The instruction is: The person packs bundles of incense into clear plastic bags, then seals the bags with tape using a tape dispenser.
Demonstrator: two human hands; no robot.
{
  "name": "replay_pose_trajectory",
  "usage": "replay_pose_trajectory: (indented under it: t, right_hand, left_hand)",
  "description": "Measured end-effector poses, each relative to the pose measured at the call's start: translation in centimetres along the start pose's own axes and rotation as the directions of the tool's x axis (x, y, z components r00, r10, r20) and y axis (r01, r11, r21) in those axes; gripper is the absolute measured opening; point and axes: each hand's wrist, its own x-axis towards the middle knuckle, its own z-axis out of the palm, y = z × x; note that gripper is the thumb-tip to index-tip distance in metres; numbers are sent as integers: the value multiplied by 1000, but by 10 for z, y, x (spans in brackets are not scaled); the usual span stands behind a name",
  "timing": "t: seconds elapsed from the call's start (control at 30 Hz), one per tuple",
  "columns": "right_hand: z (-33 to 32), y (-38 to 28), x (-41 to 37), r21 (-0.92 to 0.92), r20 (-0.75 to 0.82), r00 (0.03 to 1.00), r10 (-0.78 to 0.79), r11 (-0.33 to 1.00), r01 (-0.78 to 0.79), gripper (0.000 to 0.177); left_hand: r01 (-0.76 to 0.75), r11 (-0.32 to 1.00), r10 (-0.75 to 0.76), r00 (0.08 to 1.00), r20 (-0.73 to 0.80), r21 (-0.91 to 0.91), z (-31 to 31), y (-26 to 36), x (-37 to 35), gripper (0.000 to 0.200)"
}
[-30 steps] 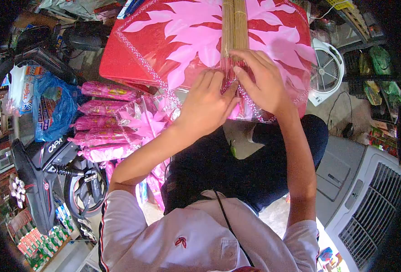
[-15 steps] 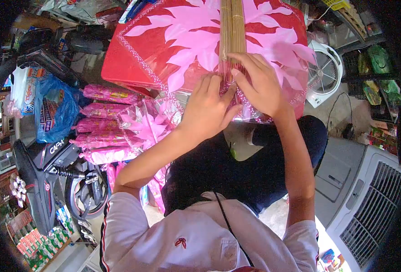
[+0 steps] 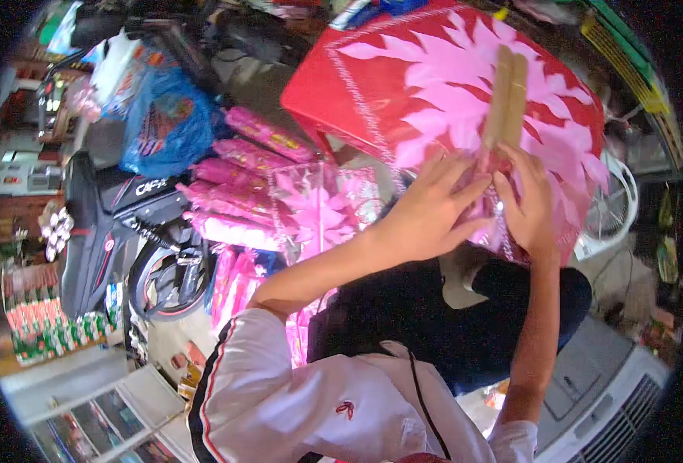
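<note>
Two bundles of thin brown sticks (image 3: pixel 505 96) lie side by side on a pink leaf-patterned sheet (image 3: pixel 442 77) over a red table (image 3: pixel 318 96). My left hand (image 3: pixel 434 202) is at the near end of the bundles, with fingers bent and thumb apart, touching the clear wrap there. On the right side of the same end is my right hand (image 3: pixel 528 197), its fingers curled over the reddish stick ends. Both hands seem to pinch the wrap edge, though blur hides the exact grip.
Pink wrapped packs (image 3: pixel 241 181) are piled left of the table, beside a blue plastic bag (image 3: pixel 167 123) and a black bike seat (image 3: pixel 86 231). A white fan (image 3: pixel 615 201) stands at the right, and a grey air cooler (image 3: pixel 588 378) at the lower right.
The camera view has turned, so the table and hands appear farther right and lower. Both hands remain at the near end of the bundles.
</note>
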Motion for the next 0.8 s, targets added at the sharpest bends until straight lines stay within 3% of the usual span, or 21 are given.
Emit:
replay_pose_trajectory:
  t: [0.1, 0.13, 0.23, 0.27, 0.3, 0.37, 0.43, 0.5, 0.57, 0.63, 0.77, 0.8]
  right_hand:
    - [2, -1, -1, -45, -21, 999, -28, 999, 28, 44]
    - [-3, -8, 2, -13, 22, 1000, 21, 1000, -21, 46]
    - [-1, -3, -8, -55, -48, 997, 54, 997, -57, 50]
    - [-7, -4, -11, -63, 9, 996, 91, 994, -91, 52]
    - [-9, -5, -12, 15, -9, 994, 111, 994, -111, 52]
    - [-11, -4, -15, 171, -30, 986, 163, 973, -155, 54]
    - [-16, 1, -18, 109, -77, 985, 152, 984, -144, 55]
    - [-26, 2, -19, -29, -133, 979, 153, 987, -158, 52]
    - [-29, 13, -23, 99, -212, 955, 209, 976, -192, 51]
    - [-31, 30, -32, 237, -306, 924, 230, 958, -160, 51]
    - [-51, 70, -43, 50, -323, 939, 123, 992, -112, 48]
    - [-46, 68, -40, 155, -371, 917, 145, 983, -93, 46]
  left_hand:
    - [69, 997, -71, 996, -61, -32, -37, -6, -18, 57]
    - [97, 995, -98, 984, -150, -11, -48, -10, -29, 52]
    - [298, 954, -298, 910, -287, -44, -78, -41, -68, 46]
    - [369, 929, -351, 881, -316, -2, -90, -59, -82, 43]
    - [437, 899, -399, 849, -345, 36, -105, -83, -95, 40]
    - [571, 821, -499, 726, -474, 11, -143, -136, -122, 32]
    - [685, 718, -632, 564, -532, -126, -194, -202, -151, 30]
    - [673, 737, -470, 577, -668, 64, -249, -264, -168, 32]
    - [700, 577, -275, 651, -707, 420, -312, -322, -188, 33]
    - [781, 433, -430, 617, -659, 449, -361, -323, -181, 38]
    - [848, 210, -579, 509, -637, 486, -415, -372, -214, 49]
    - [861, 146, -612, 466, -639, 488, -419, -372, -217, 52]
